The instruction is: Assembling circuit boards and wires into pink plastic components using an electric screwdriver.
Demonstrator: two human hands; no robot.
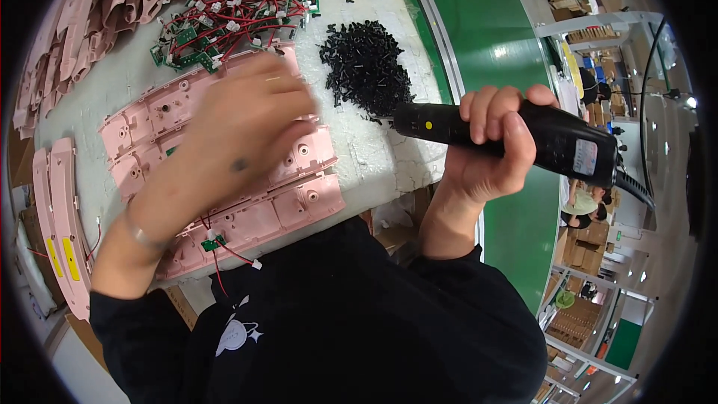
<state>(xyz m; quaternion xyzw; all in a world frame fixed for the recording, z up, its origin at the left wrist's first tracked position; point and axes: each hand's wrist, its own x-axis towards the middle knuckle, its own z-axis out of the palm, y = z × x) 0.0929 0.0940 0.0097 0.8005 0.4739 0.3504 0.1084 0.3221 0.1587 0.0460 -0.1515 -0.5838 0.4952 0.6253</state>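
My right hand (pixel 499 142) is wrapped around a black electric screwdriver (pixel 553 138), held sideways to the right of the screw pile, its cord leaving the rear end. Blurred by motion, my left hand (pixel 258 116) hovers over the pink plastic housings (pixel 288 206), fingers curled; whatever they may hold is hidden. The housings lie side by side in rows, partly covered by my left arm. On the nearest one sits a small green circuit board (pixel 213 242) with red wires and a white connector. Beyond my hands is a pile of small black screws (pixel 366 63).
A tangle of green circuit boards with red wires (pixel 232 11) lies at the back, before heaped pink housings (pixel 90 22). More pink strips with yellow labels (pixel 63 217) rest at the left edge. A green surface (pixel 486 37) runs along the right; shelving and people are farther off.
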